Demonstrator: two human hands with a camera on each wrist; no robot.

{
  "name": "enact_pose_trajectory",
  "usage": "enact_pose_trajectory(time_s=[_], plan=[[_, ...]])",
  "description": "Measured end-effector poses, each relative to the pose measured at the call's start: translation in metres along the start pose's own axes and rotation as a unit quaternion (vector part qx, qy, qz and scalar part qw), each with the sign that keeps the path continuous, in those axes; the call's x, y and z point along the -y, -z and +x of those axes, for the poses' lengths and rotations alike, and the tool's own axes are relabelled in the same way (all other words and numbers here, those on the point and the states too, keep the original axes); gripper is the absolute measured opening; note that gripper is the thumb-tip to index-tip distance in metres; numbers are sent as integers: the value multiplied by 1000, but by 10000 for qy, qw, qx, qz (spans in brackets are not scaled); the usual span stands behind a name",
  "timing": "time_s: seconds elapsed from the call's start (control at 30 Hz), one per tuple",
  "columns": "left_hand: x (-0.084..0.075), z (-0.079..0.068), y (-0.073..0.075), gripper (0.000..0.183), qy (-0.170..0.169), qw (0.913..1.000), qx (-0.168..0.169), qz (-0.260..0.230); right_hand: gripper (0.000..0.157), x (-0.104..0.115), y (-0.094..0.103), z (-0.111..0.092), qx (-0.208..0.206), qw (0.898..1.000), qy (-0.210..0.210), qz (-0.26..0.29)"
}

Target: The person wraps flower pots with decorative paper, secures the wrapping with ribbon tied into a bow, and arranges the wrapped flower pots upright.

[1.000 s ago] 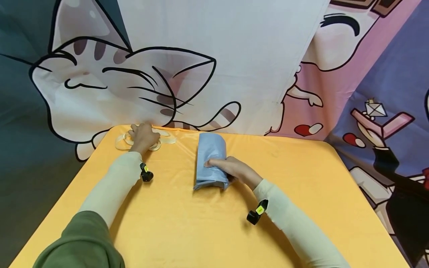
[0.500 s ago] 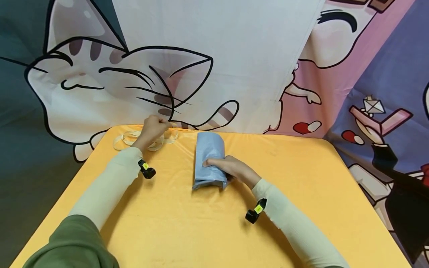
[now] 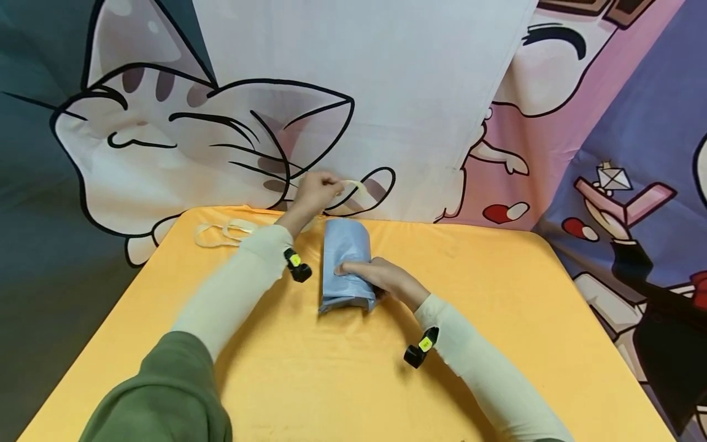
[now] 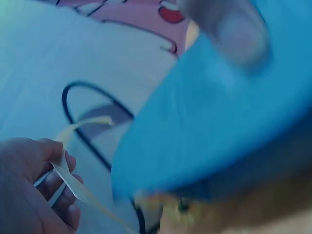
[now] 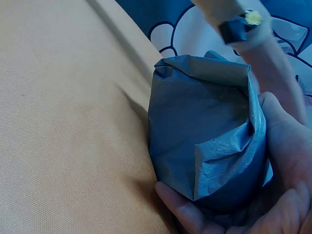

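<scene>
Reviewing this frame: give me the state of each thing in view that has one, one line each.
Left hand: raised, pinching a strip.
Pale strip: pinched, short end sticking out past the fingers.
Pale loops: lying loose on the table; link to the pinched strip hidden.
Right hand: gripping the package, thumb on top.
Blue package: held, near end folded over, creased.
Yellow tablecloth: spread out, lightly wrinkled.

Looks like thin, creased, faintly glossy plastic on the blue package (image 3: 343, 239); beneath it, finely woven cloth on the yellow cover (image 5: 63, 122); behind it, smooth, matt cloth on the printed backdrop (image 3: 431, 92); beyond it, flat, smooth ribbon on the pale strip (image 4: 74, 185).
</scene>
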State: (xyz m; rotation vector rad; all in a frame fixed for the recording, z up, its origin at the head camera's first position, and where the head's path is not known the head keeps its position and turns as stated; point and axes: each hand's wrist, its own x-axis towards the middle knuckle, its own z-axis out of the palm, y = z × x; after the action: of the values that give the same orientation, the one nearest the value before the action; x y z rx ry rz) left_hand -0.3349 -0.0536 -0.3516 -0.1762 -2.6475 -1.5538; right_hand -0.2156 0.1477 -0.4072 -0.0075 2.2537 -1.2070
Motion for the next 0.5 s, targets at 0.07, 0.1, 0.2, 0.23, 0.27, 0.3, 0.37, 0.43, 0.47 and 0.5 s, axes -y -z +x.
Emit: enact_pose_trajectory(time_s=[0.07, 0.1, 0.2, 0.23, 0.27, 0.3, 0.37, 0.43, 0.47, 0.5], plan=[[-10, 3, -13, 22, -264, 9992, 281, 96, 71, 0, 0, 0, 7, 10000, 1, 3], [-14, 3, -18, 25, -382, 9976, 534, 197, 71, 0, -1, 0, 6, 10000, 4, 2], [-20, 3, -29, 37, -623, 9874, 1301, 645, 73, 0, -2, 1, 26, 10000, -1, 22], [-21, 2, -31, 42, -684, 9834, 1476, 807, 73, 0, -2, 1, 46, 10000, -5, 26], [-21, -1, -31, 46, -711, 9808, 1565, 916, 72, 0, -3, 2, 47, 10000, -7, 22], [-20, -4, -31, 50, -690, 9811, 1530, 962, 71, 0, -3, 2, 46, 10000, 2, 20], [-16, -11, -29, 52, -547, 9875, 1160, 922, 72, 0, -2, 2, 19, 10000, 9, 8], [-9, -21, -24, 60, -269, 9941, 663, 810, 74, 0, -2, 2, -14, 10000, -4, -23], [-6, -26, -21, 66, -88, 9961, 431, 770, 75, 0, -1, 2, -36, 10000, -15, -24], [-1, -33, -18, 76, 117, 9968, 252, 754, 76, 0, -1, 2, -31, 10000, -27, -15]])
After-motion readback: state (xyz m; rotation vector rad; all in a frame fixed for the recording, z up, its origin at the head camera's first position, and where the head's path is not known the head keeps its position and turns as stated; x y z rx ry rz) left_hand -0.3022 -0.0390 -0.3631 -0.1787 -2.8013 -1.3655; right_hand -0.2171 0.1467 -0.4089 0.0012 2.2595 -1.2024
